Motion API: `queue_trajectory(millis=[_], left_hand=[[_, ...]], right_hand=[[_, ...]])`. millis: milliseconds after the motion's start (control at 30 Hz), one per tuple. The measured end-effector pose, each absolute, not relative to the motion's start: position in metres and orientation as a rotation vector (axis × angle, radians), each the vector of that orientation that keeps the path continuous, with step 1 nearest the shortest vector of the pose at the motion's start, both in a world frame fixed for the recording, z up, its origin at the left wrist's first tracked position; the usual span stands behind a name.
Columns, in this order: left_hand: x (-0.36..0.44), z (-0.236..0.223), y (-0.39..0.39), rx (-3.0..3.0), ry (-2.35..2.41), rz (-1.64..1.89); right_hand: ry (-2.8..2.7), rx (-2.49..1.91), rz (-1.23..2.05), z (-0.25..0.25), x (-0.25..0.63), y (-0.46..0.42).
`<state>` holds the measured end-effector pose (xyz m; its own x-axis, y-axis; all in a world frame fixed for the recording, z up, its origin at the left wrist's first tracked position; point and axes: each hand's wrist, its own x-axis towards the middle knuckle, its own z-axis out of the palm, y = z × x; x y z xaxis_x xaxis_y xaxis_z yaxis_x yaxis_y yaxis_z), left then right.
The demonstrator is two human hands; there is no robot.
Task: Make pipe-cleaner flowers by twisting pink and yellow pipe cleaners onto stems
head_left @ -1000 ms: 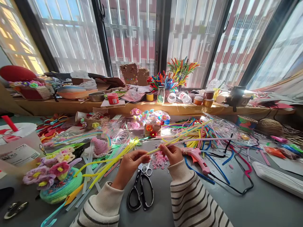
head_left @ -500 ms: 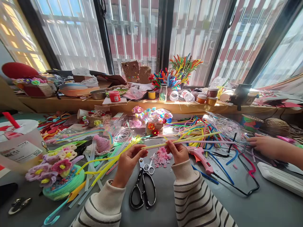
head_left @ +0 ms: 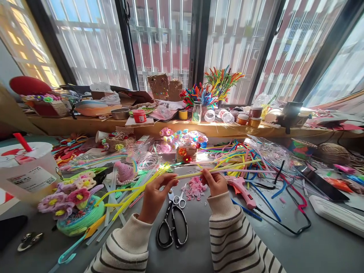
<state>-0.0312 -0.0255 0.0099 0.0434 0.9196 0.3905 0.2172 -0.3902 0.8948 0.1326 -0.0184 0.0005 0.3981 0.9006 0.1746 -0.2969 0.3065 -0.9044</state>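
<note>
1. The stem (head_left: pixel 189 175) is pale yellow, thin and nearly straight, climbing slightly toward 2 o'clock, with 12 o'clock at the windows. Its surface texture is too small to make out.
2. Its longer part extends past the right hand (head_left: pixel 215 184), over a tangle of coloured stems. 1 lilac stem (head_left: pixel 263 171) runs just below it, toward 3 o'clock; I cannot tell whether this is held too.
3. At 12 o'clock, well beyond the hands, the front edge of the sill (head_left: pixel 170 129) crosses from side to side.
4. Bare grey desk (head_left: pixel 196 235) shows at 6 o'clock between the 2 striped sleeves, and a wider stretch lies at 4 o'clock past the right sleeve.
5. The tighter sides are 9 o'clock, where a yellow bundle (head_left: pixel 153 176) lies close by the left hand (head_left: pixel 156 193), and 3 o'clock, where the glue gun (head_left: pixel 243 191) sits just beside the right hand.
6. Toward the wearer from the stem are the pink scraps (head_left: pixel 196 188), the small scissors (head_left: pixel 180 197) and the black scissors (head_left: pixel 170 207), all on the desk.
7. The left hand lightly pinches the stem's near end at the fingertips, the stem leaving it toward 3 o'clock.
8. The right hand grips the stem between thumb and bent fingers; the section between the 2 hands lies at its 9 to 10 o'clock.
</note>
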Motion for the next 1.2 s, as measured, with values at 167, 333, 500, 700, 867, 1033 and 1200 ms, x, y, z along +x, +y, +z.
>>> queue_trajectory(millis=[167,333,500,700,867,1033,1200], left_hand=[[-0.031,0.012,-0.026,1.737,1.198,1.347],[-0.029,0.012,-0.025,1.757,1.310,1.371],[-0.028,0.012,-0.025,1.763,1.339,1.370],[-0.033,0.015,-0.021,1.564,1.418,1.470],[-0.032,0.011,-0.018,1.580,1.345,1.449],[-0.025,0.013,-0.020,1.577,1.218,1.428],[-0.023,0.012,-0.014,1.691,1.300,1.255]], right_hand=[[-0.817,-0.971,0.879,0.001,0.134,-0.020],[-0.891,-1.100,0.778,-0.001,0.136,-0.021],[-0.946,-1.186,0.746,-0.002,0.137,-0.022],[-0.807,-1.113,0.759,0.001,0.148,-0.024],[-0.700,-1.053,0.806,0.005,0.154,-0.026],[-0.665,-1.010,0.866,0.005,0.154,-0.025],[-0.669,-1.012,0.829,0.004,0.154,-0.023]])
